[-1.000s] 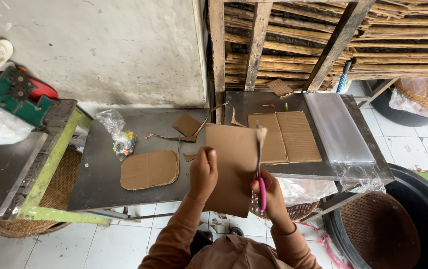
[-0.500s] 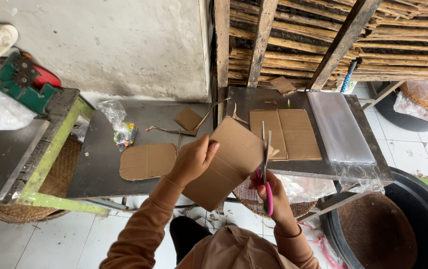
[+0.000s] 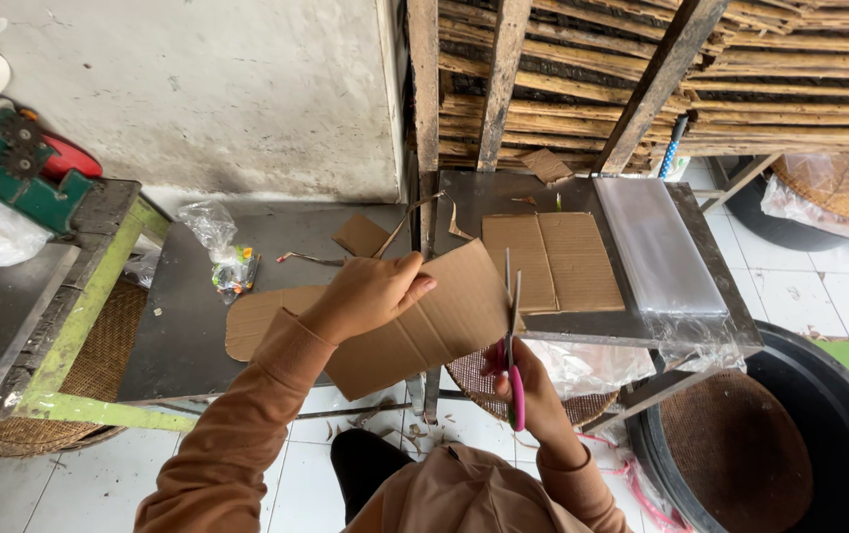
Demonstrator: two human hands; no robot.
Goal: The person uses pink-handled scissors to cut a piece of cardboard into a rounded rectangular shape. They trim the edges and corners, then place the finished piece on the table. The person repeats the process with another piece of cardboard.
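My left hand point(image 3: 370, 293) grips a brown cardboard sheet point(image 3: 444, 321), held tilted above the front edge of the grey metal table point(image 3: 188, 326). My right hand point(image 3: 533, 390) holds pink-handled scissors point(image 3: 511, 341) with the blades pointing up and apart at the sheet's right edge. A rounded cardboard cutout point(image 3: 257, 316) lies flat on the table under my left forearm. Two rectangular cardboard pieces point(image 3: 553, 262) lie side by side on the right table.
A stack of clear plastic sheets point(image 3: 656, 247) lies right of the cardboard pieces. A small plastic bag point(image 3: 227, 262) and a cardboard scrap point(image 3: 360, 235) sit on the table. A green tool point(image 3: 20, 173) stands at left. A black tub point(image 3: 770, 444) and woven baskets point(image 3: 79, 375) stand below.
The cardboard sheet has tilted further, its right end raised. My left hand shifted right along it, and the scissors stayed at its right edge.
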